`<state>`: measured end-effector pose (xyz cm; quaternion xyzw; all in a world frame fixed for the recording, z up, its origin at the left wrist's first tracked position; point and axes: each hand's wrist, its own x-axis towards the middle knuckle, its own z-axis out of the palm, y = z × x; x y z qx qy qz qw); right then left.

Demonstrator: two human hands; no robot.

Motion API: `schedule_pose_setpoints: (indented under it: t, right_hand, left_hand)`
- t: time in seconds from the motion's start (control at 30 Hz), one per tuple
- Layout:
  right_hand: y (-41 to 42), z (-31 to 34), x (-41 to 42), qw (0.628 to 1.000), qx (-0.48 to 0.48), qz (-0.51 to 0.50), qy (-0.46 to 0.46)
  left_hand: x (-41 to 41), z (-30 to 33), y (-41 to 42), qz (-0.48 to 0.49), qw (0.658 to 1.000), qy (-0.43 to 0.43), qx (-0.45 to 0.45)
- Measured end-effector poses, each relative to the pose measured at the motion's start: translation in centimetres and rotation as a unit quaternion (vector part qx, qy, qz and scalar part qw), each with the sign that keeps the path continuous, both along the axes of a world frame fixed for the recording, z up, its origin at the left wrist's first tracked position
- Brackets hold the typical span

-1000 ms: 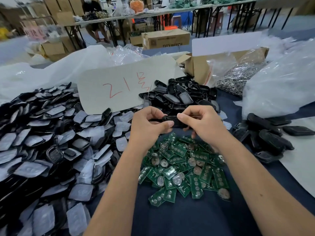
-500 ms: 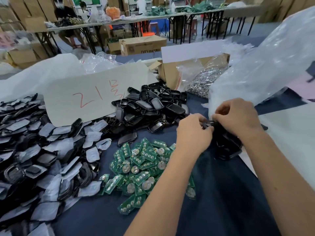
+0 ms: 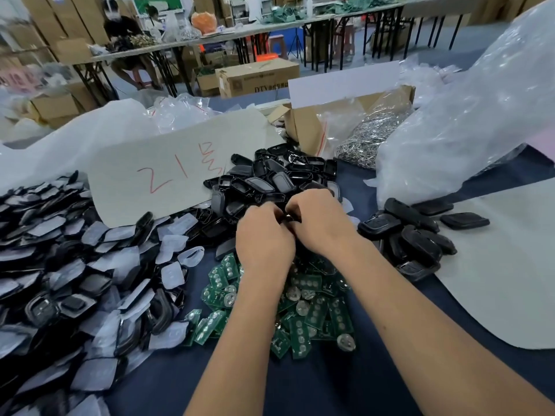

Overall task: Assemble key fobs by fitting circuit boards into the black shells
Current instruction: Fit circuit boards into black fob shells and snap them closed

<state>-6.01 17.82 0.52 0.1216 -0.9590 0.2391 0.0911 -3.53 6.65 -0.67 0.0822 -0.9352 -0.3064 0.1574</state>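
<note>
Both hands meet above the green circuit boards [image 3: 312,307]; the left hand [image 3: 264,241] and right hand [image 3: 321,223] curl their fingers round 1 small black shell [image 3: 285,218], mostly hidden between them. More shells [image 3: 279,178] lie heaped just behind.

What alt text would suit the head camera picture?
Two hands, left and right, meet over a small black part above a heap of green circuit boards. Piles of black shells surround them on a dark blue table.

Green circuit boards [image 3: 312,307] heaped before black shells [image 3: 279,178].
</note>
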Motion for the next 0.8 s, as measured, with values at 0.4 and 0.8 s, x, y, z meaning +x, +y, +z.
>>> schedule_pose_setpoints:
  t: [0.4, 0.8]
  right_hand:
    - [-2.6, 0.3, 2.1, 0.982, -0.168, 0.088, -0.011]
    - [-8.5, 1.1, 2.0, 0.974, 0.082, 0.154, -0.141]
  left_hand:
    - [0.9, 1.1, -7.0, 0.006, 0.981, 0.094, 0.170]
    - [2.0, 0.4, -12.4, 0.023, 0.903, 0.146, 0.404]
